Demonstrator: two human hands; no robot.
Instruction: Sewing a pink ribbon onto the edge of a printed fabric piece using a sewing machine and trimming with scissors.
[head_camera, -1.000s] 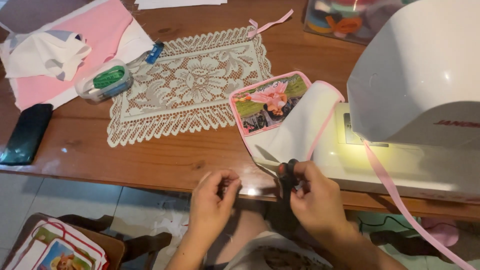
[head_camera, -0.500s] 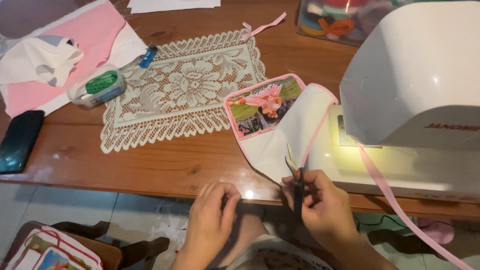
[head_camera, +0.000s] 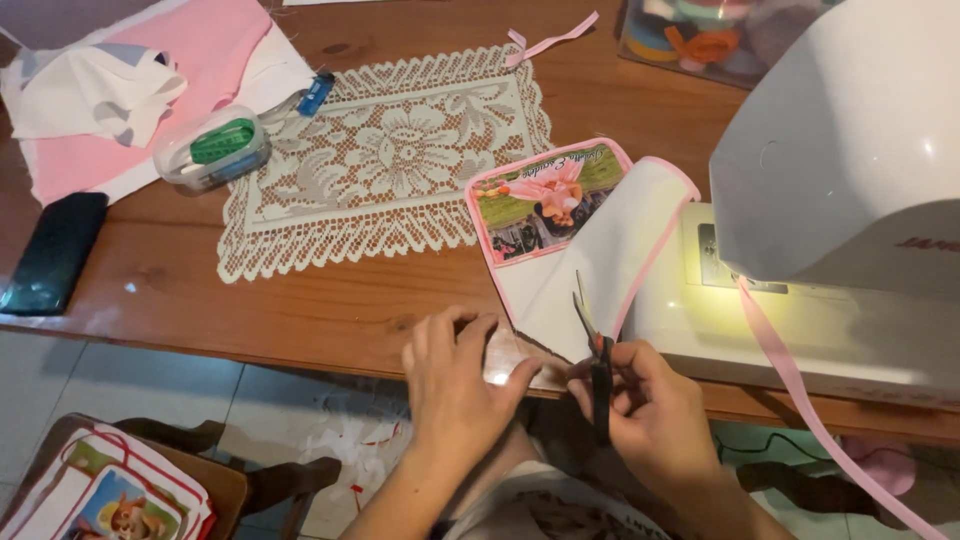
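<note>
Your left hand (head_camera: 455, 385) flat, pinning the white cloth piece (head_camera: 590, 270) at the surface (head_camera: 330, 310) edge, your right hand (head_camera: 655, 415) gripping black scissors (head_camera: 592, 340), blades at twelve o'clock on the cloth, sewing machine (head_camera: 850, 180) at two o'clock, lace doily (head_camera: 390, 155) at eleven.
</note>
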